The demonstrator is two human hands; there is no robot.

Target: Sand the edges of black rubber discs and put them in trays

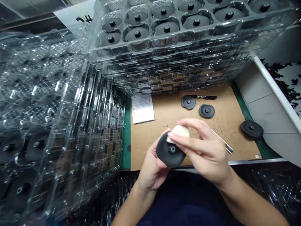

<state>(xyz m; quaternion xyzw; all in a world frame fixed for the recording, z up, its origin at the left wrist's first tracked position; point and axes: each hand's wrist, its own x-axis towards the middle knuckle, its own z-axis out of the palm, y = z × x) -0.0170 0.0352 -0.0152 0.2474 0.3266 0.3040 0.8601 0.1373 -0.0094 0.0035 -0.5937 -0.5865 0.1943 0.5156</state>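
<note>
- The left hand (pixel 150 166) is closed around a black disc (pixel 169 150) from below, its fingers curled behind the rim, and holds the disc tilted up over the near edge of the counter.
- The right hand (pixel 202 147) grips a cream sponge (pixel 180 131) between thumb and fingers, pressing it against the disc's upper rim.
- Risk: firm pressure from the sponge could push the disc out of the left hand's loose hold, and it could drop onto the person's lap or the floor.
- Risk: a slim pale tool with a metal tip (pixel 225 145), just beside the right hand, could catch the hand or roll away if brushed.
- Risk: a careless elbow against the tall stack of clear plastic trays (pixel 169 55) or the side stack (pixel 58 110) could shift them and spill the discs inside.
- Counted: two hands, one sponge, one tool, one marker pen (pixel 204 97) and one paper form (pixel 142 108).
- Counted: one disc in hand and three loose, two on the cardboard sheet (pixel 164 116) and one at its far right corner (pixel 251 129).
- Counted: at least ten discs show in the top tray, which runs out of view; the stacks hold more.
</note>
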